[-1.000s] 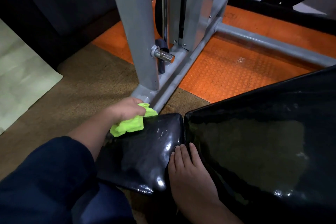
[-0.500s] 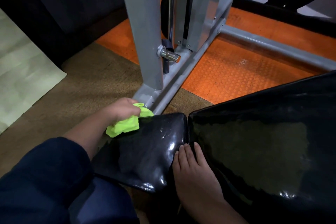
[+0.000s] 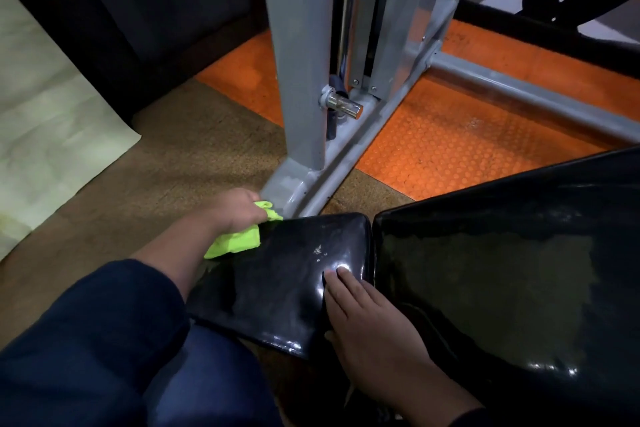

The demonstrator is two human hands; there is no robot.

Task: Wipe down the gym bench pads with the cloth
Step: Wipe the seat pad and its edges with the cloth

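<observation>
The left hand's [image 3: 239,210] grip is closed, fingers curled round a bunched lime-green cloth [image 3: 237,240] and pressing it onto the far left corner of the bench's small seat pad [image 3: 277,274]. The right hand [image 3: 372,319] has no grip on anything: it lies flat with straight fingers on the near right edge of that pad, beside the narrow gap to the larger back pad [image 3: 502,270]. The cloth looks soft and fuzzy, crumpled into a loose wad, part of it hidden under the hand. Both pads are glossy black vinyl with rounded corners, catching bright highlights and a few pale specks near the fingertips. Behind them a grey painted steel frame [image 3: 301,80] with a chrome peg [image 3: 344,106] stands on an orange studded rubber mat [image 3: 450,142], which meets coarse brown flooring [image 3: 173,166]. A pale creased sheet [image 3: 45,121] lies at the left, below a dark wall.
</observation>
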